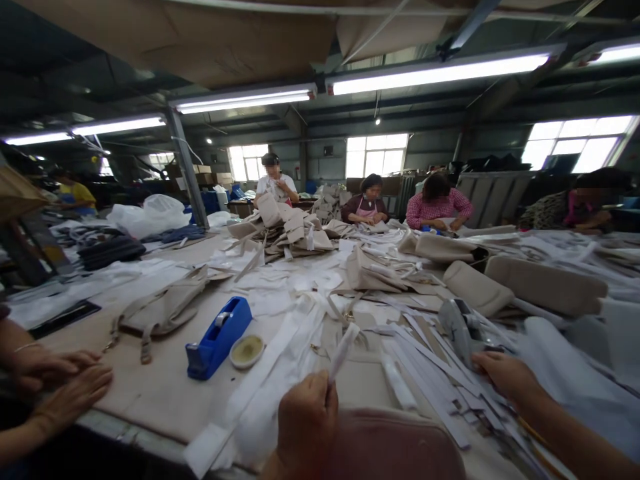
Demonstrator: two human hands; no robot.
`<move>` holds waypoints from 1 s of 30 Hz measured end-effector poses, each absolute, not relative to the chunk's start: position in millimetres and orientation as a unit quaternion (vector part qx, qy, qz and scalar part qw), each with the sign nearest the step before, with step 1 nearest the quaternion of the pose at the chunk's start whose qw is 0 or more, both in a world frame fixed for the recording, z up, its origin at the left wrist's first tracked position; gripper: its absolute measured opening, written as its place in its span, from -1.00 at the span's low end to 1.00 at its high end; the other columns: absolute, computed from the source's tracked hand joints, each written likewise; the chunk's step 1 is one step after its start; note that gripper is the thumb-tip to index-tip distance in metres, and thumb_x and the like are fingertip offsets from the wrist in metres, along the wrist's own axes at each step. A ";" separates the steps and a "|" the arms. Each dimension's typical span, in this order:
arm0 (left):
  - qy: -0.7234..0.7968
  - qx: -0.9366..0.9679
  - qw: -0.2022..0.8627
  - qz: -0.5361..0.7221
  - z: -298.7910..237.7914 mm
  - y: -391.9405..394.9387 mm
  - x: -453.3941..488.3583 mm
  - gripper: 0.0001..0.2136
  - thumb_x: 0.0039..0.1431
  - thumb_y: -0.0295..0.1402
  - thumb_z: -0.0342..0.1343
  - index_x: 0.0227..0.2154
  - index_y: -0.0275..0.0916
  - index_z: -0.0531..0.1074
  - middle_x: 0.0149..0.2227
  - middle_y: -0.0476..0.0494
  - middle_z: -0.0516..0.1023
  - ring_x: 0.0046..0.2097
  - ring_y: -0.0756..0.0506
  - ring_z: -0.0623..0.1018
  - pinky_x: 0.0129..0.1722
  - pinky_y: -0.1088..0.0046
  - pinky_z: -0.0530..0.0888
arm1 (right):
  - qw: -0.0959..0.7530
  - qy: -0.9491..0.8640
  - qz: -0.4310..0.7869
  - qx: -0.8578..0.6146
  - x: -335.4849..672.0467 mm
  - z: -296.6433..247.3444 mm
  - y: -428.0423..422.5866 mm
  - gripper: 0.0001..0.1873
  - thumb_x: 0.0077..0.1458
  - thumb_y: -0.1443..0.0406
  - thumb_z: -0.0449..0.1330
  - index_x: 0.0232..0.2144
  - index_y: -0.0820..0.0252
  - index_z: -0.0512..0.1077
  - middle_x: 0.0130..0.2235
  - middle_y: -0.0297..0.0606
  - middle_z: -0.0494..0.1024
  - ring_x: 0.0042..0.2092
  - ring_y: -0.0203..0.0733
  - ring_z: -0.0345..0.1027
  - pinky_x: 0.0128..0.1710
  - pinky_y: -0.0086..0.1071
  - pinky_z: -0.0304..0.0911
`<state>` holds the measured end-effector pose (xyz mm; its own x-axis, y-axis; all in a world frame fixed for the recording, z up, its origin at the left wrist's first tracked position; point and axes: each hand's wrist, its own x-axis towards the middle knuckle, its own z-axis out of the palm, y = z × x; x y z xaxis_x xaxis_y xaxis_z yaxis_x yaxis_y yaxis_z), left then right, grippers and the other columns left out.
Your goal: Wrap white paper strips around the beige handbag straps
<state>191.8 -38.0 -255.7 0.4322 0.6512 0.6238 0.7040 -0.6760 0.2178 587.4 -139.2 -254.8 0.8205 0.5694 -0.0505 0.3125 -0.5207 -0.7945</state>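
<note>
A pinkish-brown leather piece lay nearest the camera, at six o'clock on the table; just beside it at its nine o'clock, the left hand was closed in a fist around the lower end of a white strip, which rose tilted toward one o'clock. The right hand reached in from four o'clock, its fingers loosely bent and resting on a heap of white paper strips; whether it gripped any of them could not be told. A grey tape dispenser stood just beside that hand at its eleven o'clock. At nine o'clock from the left hand sat a blue tape dispenser, a small round tin touching its right side; a co-worker's hands rested at the far left edge.
</note>
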 end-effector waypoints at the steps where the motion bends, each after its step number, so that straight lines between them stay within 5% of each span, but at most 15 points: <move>1: -0.405 -0.846 0.045 -0.343 -254.4 -39.2 193.3 -0.83 0.24 -0.50 0.02 -0.41 -0.15 0.44 -0.51 -0.03 0.52 -0.48 -0.12 0.54 -0.48 0.34 0.26 | 0.427 -0.285 0.185 -0.838 557.9 -247.0 -135.9 -0.67 0.02 0.15 0.19 -0.67 0.16 0.49 -0.60 -0.23 0.42 -0.59 -0.25 0.22 -0.52 -0.29 0.09; 4: -0.419 -0.849 0.076 -0.314 -248.0 -42.9 198.2 -0.87 0.21 -0.50 0.06 -0.40 -0.16 0.45 -0.51 -0.04 0.52 -0.50 -0.17 0.53 -0.52 0.30 0.25 | 0.479 -0.395 0.339 -0.706 457.9 -211.7 -121.8 -0.64 0.01 0.01 0.23 -0.47 0.20 0.52 -0.58 -0.36 0.40 -0.58 -0.32 0.16 -0.55 -0.40 0.05; 7: -0.427 -0.847 0.112 -0.297 -242.7 -46.1 201.3 -0.88 0.16 -0.53 0.10 -0.40 -0.17 0.45 -0.52 -0.06 0.51 -0.51 -0.20 0.51 -0.55 0.30 0.24 | 0.448 -0.462 0.430 -0.633 374.3 -182.2 -104.0 -0.65 -0.03 0.05 0.24 -0.60 0.21 0.44 -0.64 -0.38 0.39 -0.60 -0.36 0.15 -0.58 -0.43 0.02; 16: -0.395 -0.840 0.121 -0.352 -243.5 -50.4 200.5 -0.83 0.11 -0.62 0.13 -0.46 -0.20 0.41 -0.55 -0.04 0.47 -0.53 -0.15 0.50 -0.55 0.34 0.30 | 0.374 -0.460 0.393 -0.703 337.4 -206.9 -71.1 -0.61 0.03 0.10 0.17 -0.71 0.17 0.36 -0.73 -0.38 0.36 -0.66 -0.36 0.13 -0.63 -0.44 -0.02; 22: -0.378 -0.848 0.129 -0.347 -247.3 -48.7 196.7 -0.67 0.12 -0.62 0.13 -0.03 -0.35 0.44 -0.50 -0.07 0.53 -0.52 -0.15 0.53 -0.56 0.36 0.37 | 0.328 -0.468 0.362 -0.737 333.4 -198.9 -71.4 -0.59 0.05 0.13 0.18 -0.73 0.18 0.35 -0.73 -0.37 0.35 -0.65 -0.36 0.11 -0.62 -0.43 -0.05; 30: -0.366 -0.855 0.030 -0.365 -248.4 -39.9 191.0 -0.78 0.22 -0.52 0.01 -0.16 -0.30 0.51 -0.48 -0.12 0.56 -0.47 -0.19 0.59 -0.53 0.33 0.48 | 0.356 -0.499 0.405 -0.678 333.2 -196.9 -84.9 -0.68 0.04 0.18 0.17 -0.64 0.23 0.46 -0.65 -0.39 0.35 -0.59 -0.38 0.11 -0.59 -0.45 -0.05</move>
